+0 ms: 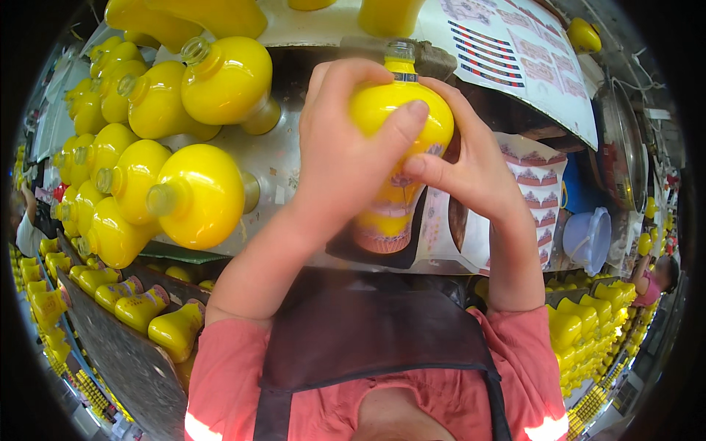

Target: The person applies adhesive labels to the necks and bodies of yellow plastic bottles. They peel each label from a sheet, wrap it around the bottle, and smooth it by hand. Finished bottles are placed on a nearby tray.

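Note:
A glossy yellow bottle (393, 206) stands between my hands on a dark pad at the near edge of the bench. Its clear glass mouth points away from me, and a dark patterned band circles the neck. Printed floral decals show on its body, with a pinkish patterned border round the base. My left hand (342, 143) wraps the left shoulder, thumb lying across the front. From the right, my right hand (474, 158) curls round the shoulder with its fingertips near the neck band; its thumb presses on the decal at the middle. The far side of the bottle is hidden.
Plain yellow bottles (202, 195) crowd the bench at left. Decal sheets (515, 51) lie at the far right, another sheet (540, 191) nearer. A pale blue bucket (587, 239) sits at right. Decorated bottles (143, 305) lie in a rack at lower left.

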Motion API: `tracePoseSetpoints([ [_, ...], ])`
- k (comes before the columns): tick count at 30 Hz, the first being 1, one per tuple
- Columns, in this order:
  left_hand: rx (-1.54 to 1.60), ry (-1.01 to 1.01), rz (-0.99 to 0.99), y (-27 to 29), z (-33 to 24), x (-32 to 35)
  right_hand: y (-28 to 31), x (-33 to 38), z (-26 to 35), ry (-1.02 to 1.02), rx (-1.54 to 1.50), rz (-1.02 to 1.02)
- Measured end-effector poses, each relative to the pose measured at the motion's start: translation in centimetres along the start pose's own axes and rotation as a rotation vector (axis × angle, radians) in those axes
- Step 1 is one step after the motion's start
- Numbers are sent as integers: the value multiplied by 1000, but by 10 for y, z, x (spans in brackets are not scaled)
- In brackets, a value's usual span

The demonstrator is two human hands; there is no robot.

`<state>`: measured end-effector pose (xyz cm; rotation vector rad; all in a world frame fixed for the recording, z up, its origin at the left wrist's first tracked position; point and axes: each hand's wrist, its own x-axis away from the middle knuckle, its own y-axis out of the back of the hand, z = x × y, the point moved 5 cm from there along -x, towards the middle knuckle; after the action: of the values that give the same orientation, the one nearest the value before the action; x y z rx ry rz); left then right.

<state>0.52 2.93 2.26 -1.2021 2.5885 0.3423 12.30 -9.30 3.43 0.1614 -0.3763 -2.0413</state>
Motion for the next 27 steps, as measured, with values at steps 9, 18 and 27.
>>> tracePoseSetpoints([
  [9, -132, 15, 42, -12, 13, -12, 1, -4, -27, -46, -114, -52],
  [18, 262, 146, 100, -8, 31, 4, 4, -2, -33, -67, -238, -32],
  [27, -189, -278, 183, -8, 14, 13, 32, 0, 27, 213, 332, -133],
])
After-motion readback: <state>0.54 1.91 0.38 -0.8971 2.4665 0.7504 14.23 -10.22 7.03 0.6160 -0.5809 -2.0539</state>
